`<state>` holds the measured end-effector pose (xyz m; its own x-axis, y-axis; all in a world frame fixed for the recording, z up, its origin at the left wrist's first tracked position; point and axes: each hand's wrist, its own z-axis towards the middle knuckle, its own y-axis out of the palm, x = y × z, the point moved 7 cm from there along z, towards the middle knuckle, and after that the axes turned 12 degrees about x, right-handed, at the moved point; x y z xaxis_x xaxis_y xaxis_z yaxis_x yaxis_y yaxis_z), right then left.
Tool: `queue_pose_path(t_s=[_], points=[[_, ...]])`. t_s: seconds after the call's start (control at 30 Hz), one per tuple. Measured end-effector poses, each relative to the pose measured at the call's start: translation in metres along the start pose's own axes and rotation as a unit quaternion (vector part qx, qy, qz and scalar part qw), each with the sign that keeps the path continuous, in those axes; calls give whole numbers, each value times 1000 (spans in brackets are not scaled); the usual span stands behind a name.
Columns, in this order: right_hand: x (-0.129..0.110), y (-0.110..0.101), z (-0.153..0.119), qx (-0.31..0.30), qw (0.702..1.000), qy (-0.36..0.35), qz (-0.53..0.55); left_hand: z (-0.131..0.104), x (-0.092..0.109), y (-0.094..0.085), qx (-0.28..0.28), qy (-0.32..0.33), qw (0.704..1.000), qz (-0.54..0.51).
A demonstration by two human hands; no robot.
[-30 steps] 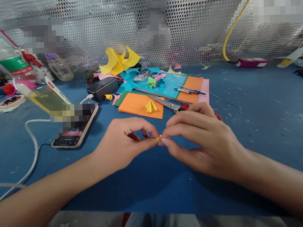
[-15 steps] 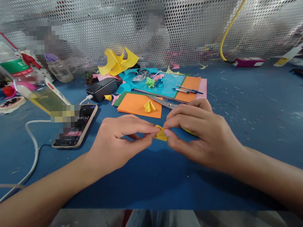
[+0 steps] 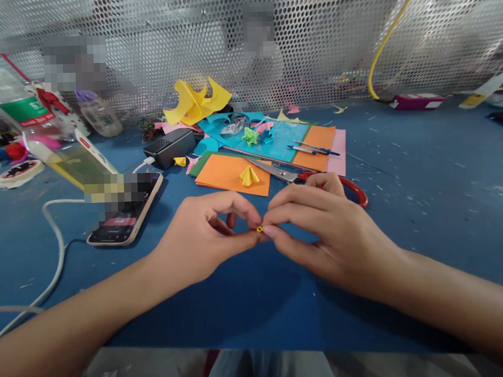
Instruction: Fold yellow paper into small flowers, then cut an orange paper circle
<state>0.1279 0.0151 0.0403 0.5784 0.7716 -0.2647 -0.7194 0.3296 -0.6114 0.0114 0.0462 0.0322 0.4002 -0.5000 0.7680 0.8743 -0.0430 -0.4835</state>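
A tiny piece of yellow paper shows between my fingertips, its visible end curled into a small ring. My left hand pinches it from the left with thumb and index finger. From the right, my right hand holds the same piece between thumb and fingers; most of the paper is hidden by the fingertips. Just beyond my hands, a pleated yellow paper piece rests on orange paper sheets. Scissors with red handles lie behind my right hand, which partly covers them.
On the left are a phone, a tilted plastic bottle, a black box and a white cable. Pens, coloured paper and a large yellow cutout lie toward the perforated metal screen.
The yellow paper has turned from a flat-looking folded face to a small curled end. My right hand has shifted slightly left, uncovering more of the red scissor handles.
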Motion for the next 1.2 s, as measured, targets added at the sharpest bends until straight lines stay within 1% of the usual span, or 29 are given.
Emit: queue_pose_path(t_s=[0.07,0.2,0.4,0.47,0.53,0.6,0.67,0.83,0.9,0.97,1.07,1.2], points=[[1,-4,1,3,1000,7,13,0,-1,-2,8,9,1000,-13],[5,-11,3,24,999,16,21,2,-2,-8,43,51,996,-56],[10,-6,4,30,999,26,3,1,1,-13,85,94,989,-77],[10,-6,5,36,999,25,3,0,6,-14,94,140,984,-57],[10,-7,5,43,999,21,-1,-2,13,-13,92,196,976,-24],[9,-9,4,48,999,9,-12,-4,17,-11,85,229,970,6],[7,-10,3,45,999,-11,-28,-4,18,-9,74,228,970,24],[-3,-11,-1,29,993,-93,-67,-4,15,-6,51,177,983,23],[-5,-10,-1,22,990,-109,-90,-4,15,-5,48,170,984,20],[-6,-11,-1,24,988,-115,-104,-5,16,-4,45,176,983,28],[-8,-11,-1,34,988,-116,-91,-6,18,-5,51,196,978,49],[-4,-9,1,40,995,-69,-68,-7,20,-4,56,211,974,68]])
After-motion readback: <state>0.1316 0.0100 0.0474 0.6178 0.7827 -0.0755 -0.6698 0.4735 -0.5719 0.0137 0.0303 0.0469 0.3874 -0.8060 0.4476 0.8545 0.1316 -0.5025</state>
